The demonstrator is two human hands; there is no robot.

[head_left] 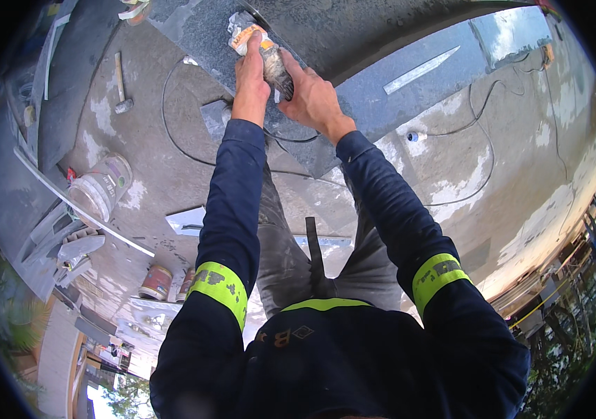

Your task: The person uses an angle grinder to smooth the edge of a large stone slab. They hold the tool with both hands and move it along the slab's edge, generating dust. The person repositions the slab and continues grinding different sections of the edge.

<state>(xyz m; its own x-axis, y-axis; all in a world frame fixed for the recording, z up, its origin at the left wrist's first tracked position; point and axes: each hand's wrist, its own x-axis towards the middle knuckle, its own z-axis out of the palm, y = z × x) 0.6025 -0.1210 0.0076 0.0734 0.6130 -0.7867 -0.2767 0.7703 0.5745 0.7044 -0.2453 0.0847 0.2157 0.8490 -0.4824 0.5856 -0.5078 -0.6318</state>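
Out in front of me, both arms reach to a dusty power tool point(275, 70) that looks like an angle grinder. Its body is dark and grimy, with a white and orange front part. My left hand point(252, 80) is wrapped around its left side, the thumb lying along the top near the orange part. My right hand point(313, 101) grips the darker rear end from the right. Beneath the tool lies a dark grey stone slab point(193, 31); the fingers' undersides and any disc are hidden. A black cord point(291, 140) runs close below my hands.
A hammer point(121, 84) lies on the floor at left, near a dirty bucket point(106, 185) and a long pale strip point(88, 202). Paint cans point(156, 283) stand lower left. At right, a pointed pale offcut point(421, 70) rests on a grey slab point(444, 49), near a blue-white plug connector point(416, 137).
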